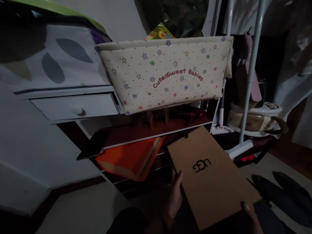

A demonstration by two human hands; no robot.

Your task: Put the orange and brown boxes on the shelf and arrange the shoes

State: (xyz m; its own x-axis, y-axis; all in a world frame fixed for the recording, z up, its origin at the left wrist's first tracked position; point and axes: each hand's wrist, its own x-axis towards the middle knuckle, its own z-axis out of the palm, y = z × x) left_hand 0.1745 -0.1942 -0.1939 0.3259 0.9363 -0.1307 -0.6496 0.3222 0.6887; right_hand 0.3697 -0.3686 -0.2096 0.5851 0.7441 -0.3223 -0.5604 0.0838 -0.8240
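A brown cardboard shoebox [212, 182] with a dark UGG logo, upside down from here, is held tilted in front of the shelf. My left hand [175, 195] grips its left side, thumb along the edge. At the near right corner my right hand [251, 214] holds it, with the thumb on top; the other fingers are hidden beneath. The box's far end is close to the shoe rack [156, 134]. Left of the box, an orange box or folder [131, 156] sticks out at an angle from the level below the top shelf.
A cream star-print fabric bin [168, 71] overhangs the shelf. Beside it is a white drawer [75, 107], slightly open. Shiny dark red shoes [190, 114] rest on the rack. A pole [251, 71] with a white floor head stands at right; dark shoes [280, 195] lie on the floor.
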